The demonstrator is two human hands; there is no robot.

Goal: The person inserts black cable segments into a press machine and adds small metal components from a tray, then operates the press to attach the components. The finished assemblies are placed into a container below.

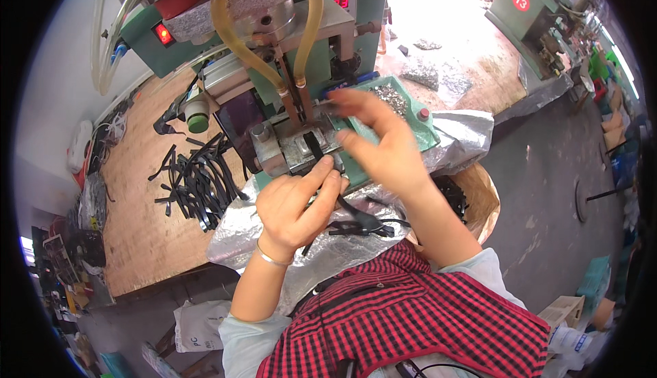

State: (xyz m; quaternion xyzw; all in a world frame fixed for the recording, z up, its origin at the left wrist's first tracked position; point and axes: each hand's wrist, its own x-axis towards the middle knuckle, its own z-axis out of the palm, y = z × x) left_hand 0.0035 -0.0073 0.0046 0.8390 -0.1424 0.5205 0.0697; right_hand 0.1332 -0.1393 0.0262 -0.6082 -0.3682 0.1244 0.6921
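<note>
Centrally, a large green metal press machine with looping yellowish rubber hoses [274, 43] stood on a broad brown wooden workbench [144, 220], its grey steel die block [298, 147] facing the person. Below it, a crinkled sheet of silver foil [239, 231] draped over the bench edge and the person's lap. To the left lay a loose pile of black flat straps [198, 179] on the wood. On the machine's right sat a green tray of small silvery metal bits [391, 99]. The left hand [295, 203] pinched a single narrow black strap [313, 147] between thumb and fingers, the strap's end lying on the die block under the press head. The right hand [383, 142] hovered just beside the die, fingers spread and loose; whether its fingertips gripped anything small could not be told. More black straps [363, 224] lay on the foil near the wrists.
</note>
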